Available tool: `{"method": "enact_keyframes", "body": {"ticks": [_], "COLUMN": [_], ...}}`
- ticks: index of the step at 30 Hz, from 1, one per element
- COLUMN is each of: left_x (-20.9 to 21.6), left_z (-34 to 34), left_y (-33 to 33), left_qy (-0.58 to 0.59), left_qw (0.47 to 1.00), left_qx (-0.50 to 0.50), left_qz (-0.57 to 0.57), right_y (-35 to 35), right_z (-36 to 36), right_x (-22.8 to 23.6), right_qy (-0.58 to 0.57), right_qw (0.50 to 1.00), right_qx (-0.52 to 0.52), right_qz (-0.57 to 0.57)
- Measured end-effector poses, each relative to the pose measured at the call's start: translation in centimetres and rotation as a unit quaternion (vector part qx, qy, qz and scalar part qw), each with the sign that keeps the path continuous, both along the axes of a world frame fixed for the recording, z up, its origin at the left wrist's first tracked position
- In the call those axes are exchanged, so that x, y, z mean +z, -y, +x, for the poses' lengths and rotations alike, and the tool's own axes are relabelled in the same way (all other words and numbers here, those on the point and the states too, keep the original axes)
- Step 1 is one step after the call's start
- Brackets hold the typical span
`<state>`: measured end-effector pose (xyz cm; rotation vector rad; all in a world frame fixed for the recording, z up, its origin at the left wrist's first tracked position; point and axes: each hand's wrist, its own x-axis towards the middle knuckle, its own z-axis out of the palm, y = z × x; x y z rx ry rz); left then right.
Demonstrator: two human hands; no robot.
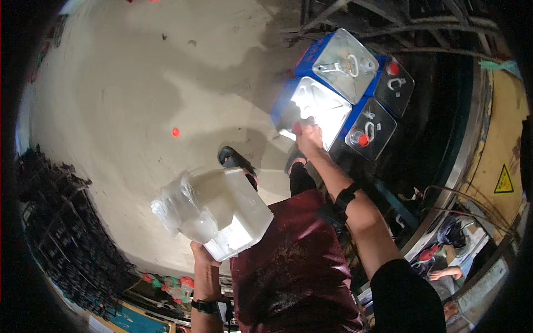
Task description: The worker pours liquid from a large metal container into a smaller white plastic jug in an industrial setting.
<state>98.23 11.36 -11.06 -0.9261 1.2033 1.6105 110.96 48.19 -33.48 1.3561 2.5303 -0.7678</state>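
Note:
My left hand (204,254) grips the lower edge of a translucent white plastic container (244,200), held tilted in front of my apron. Crumpled clear plastic film (177,205) and a rounded clear piece lie at the container's left side. My right hand (311,139) reaches down to the near corner of a blue-sided metal tin (319,102), whose top glares in the light. Its fingers are closed around a red cap (298,129) there, partly hidden by the hand. Beside it stand more tins, one with a bare metal top (347,72) and a handle, others with red caps (363,140).
A loose red cap (176,132) lies on the beige floor (127,100). Dark metal racking (411,25) runs behind the tins. A dark stacked heap (66,222) is at the left. At the lower right another person's hand (446,272) shows beyond a metal edge.

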Motion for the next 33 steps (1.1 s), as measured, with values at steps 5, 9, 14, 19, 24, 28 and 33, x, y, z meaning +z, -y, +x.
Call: {"method": "enact_keyframes", "body": {"ticks": [5,9,14,19,24,28,33], "left_x": [-1.1,-0.7,0.0,1.3,3.2,3.9,9.1], "left_z": [-2.4,-3.4,-2.4,-0.8,0.5,0.9,-0.9], "left_y": [3.5,5.9,9.4,11.0,11.5,14.4,16.5], "left_qy": [0.001,0.022,0.053,0.028,-0.028,-0.045,-0.146], "left_qw": [0.998,0.995,0.983,0.95,0.891,0.844,0.775], "left_qx": [0.055,0.09,0.17,0.307,0.449,0.527,0.601], "left_qz": [-0.035,-0.043,-0.045,-0.043,0.055,0.088,0.132], "right_y": [0.7,0.5,-2.7,-2.4,-0.5,6.2,31.6], "right_z": [-0.9,-1.7,1.2,0.4,-5.6,-9.3,-16.5], "right_x": [-0.6,-0.3,-4.3,-3.4,6.8,12.7,29.3], "right_qy": [-0.019,0.006,0.043,0.092,0.245,0.034,0.013], "right_qw": [0.995,0.993,0.961,0.973,0.951,0.978,0.829], "right_qx": [0.08,0.103,0.266,0.201,0.105,0.203,0.116], "right_qz": [0.048,0.055,0.068,0.072,0.159,-0.043,-0.547]}}
